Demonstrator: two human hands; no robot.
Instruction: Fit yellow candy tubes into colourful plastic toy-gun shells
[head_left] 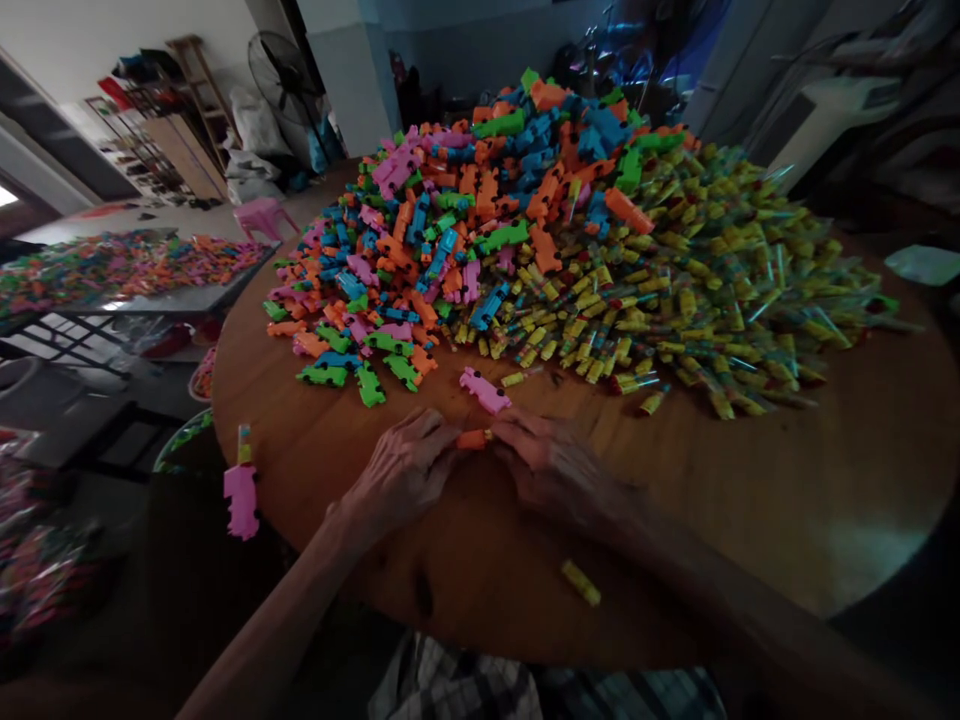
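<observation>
Near the frame's centre, left hand [405, 462] and right hand [541, 455] pinch opposite ends of an orange toy [472, 439], seemingly light, stiff plastic, best held there.

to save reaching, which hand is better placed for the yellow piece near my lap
Right, probably: the yellow piece lies nearer the right hand than the left hand, though both touch the orange toy.

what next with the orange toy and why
Probably press the yellow piece into the orange toy: left hand and right hand are at opposite ends, and the pink toy near the table's left edge has a yellow tube at one end.
</observation>
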